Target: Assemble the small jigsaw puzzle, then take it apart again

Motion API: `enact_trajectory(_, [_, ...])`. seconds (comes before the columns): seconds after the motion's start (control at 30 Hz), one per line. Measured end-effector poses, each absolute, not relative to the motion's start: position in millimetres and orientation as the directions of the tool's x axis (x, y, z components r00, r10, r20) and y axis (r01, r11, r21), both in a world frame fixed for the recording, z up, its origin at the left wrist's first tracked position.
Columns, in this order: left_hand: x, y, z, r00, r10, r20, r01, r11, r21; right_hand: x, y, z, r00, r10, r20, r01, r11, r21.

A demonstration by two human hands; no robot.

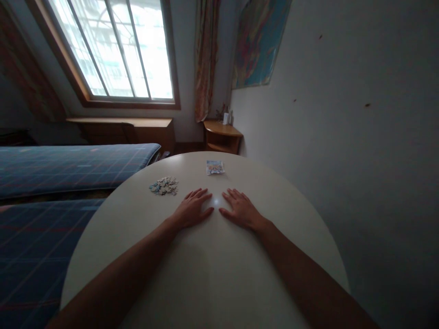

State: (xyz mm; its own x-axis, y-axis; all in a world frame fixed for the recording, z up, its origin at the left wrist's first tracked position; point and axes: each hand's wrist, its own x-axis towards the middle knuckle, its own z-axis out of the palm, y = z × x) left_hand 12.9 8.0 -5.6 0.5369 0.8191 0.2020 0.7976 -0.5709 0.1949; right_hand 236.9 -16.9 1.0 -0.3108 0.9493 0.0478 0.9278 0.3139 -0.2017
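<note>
My left hand (192, 208) lies flat on the round white table (212, 274), fingers stretched out, holding nothing. Mirroring it, my right hand (240, 208) rests palm down with its fingers spread. A small gap separates the two thumbs. Beyond my left hand, to its left, is a loose pile of jigsaw puzzle pieces (164, 186), some pale and some blue. A small printed picture (215, 167), bluish with a light border, lies farther back, between and beyond both hands; its details are too small to make out.
Blue plaid mattresses (68, 167) flank the table on the left. A wall (370, 173) runs along the right side. Behind the table stand a wooden corner shelf (224, 129) with small items on it and a long wooden desk (147, 122) below the window (116, 50).
</note>
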Motion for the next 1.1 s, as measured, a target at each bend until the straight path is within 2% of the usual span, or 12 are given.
enact_trajectory(0.1, [10.0, 14.2, -1.0, 0.400, 0.879, 0.261, 0.874, -0.451, 0.182, 236.7, -16.9, 1.2, -0.311, 0.949, 0.046, 0.928, 0.314, -0.203])
enact_trajectory(0.23, [-11.8, 32.6, 4.0, 0.137, 0.939, 0.314, 0.961, -0.202, 0.186, 236.6, -17.8, 2.5, -0.307, 0.951, 0.046, 0.928, 0.310, -0.209])
enact_trajectory(0.37, [-45.2, 54.7, 2.6, -0.144, 0.947, 0.288, 0.974, 0.084, 0.211, 236.9, -18.7, 3.3, -0.307, 0.951, 0.041, 0.927, 0.309, -0.215])
enact_trajectory(0.47, [-61.5, 65.9, -2.2, -0.250, 0.936, 0.248, 0.955, 0.195, 0.224, 237.0, -18.6, 2.7, -0.310, 0.950, 0.041, 0.926, 0.312, -0.211])
enact_trajectory(1.1, [-63.0, 90.8, -6.4, -0.093, 0.987, 0.134, 0.985, 0.071, 0.157, 232.7, -18.8, -0.3, -0.282, 0.954, 0.100, 0.933, 0.297, -0.204])
